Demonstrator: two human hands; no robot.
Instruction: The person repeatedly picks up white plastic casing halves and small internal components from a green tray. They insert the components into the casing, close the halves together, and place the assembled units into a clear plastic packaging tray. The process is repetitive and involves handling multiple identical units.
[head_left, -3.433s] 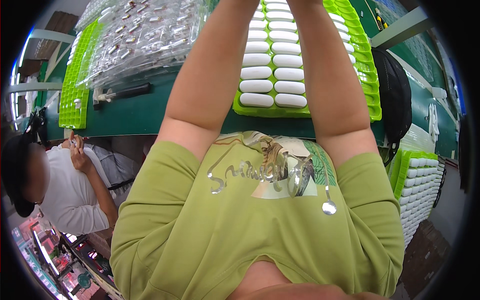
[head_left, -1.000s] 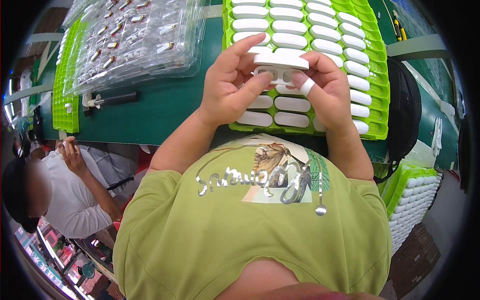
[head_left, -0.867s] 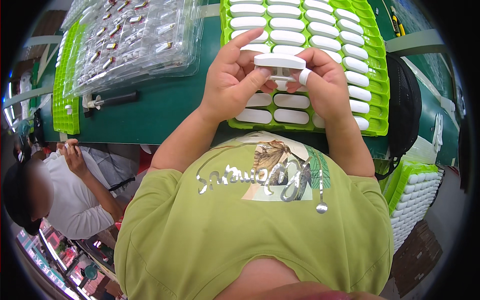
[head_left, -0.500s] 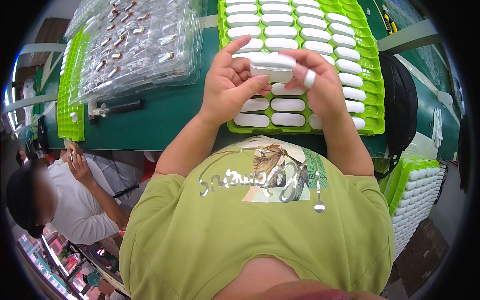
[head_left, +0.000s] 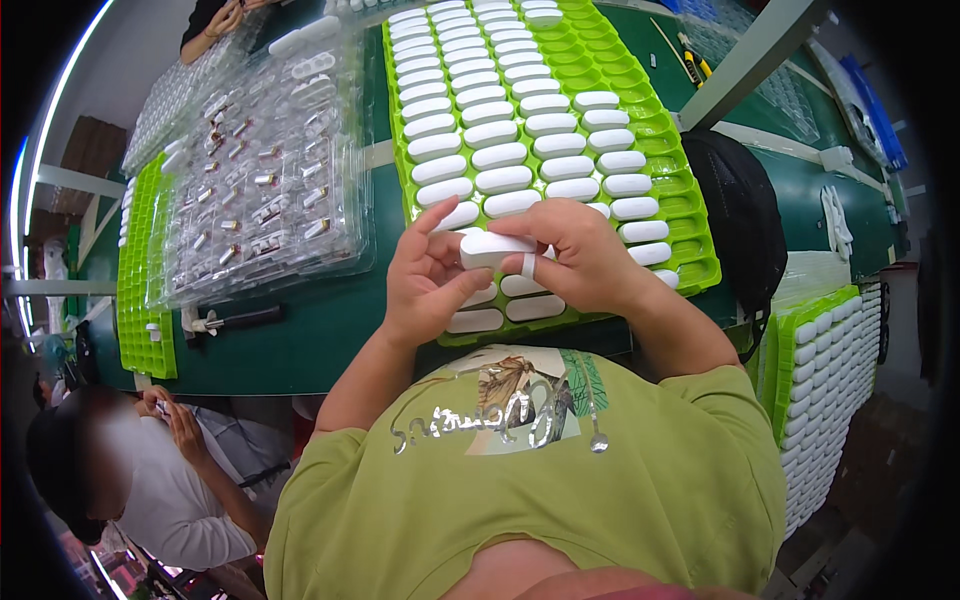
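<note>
Between my two hands is a small white oblong case (head_left: 486,250) with rounded ends, held above the near part of a lime-green tray (head_left: 690,235). My left hand (head_left: 428,280) grips its left end, with the thumb below and the forefinger pointing up. The fingers of my right hand (head_left: 578,250), which wears a white band on one finger, close on the case's right end. Rows of similar white cases (head_left: 497,132) lie in the tray's hollows; my hands cover some of those nearest me.
Left of the tray, clear plastic trays (head_left: 270,190) hold small metallic parts. A black-handled tool (head_left: 250,318) lies on the green table (head_left: 300,355). A black bag (head_left: 740,215) stands at right, near more filled trays (head_left: 825,385). Co-workers (head_left: 165,480) are at the left and far left.
My head view has shifted, showing more of the tray's far end. The case has turned in my hands, and my right hand has closed more tightly around its right end.
</note>
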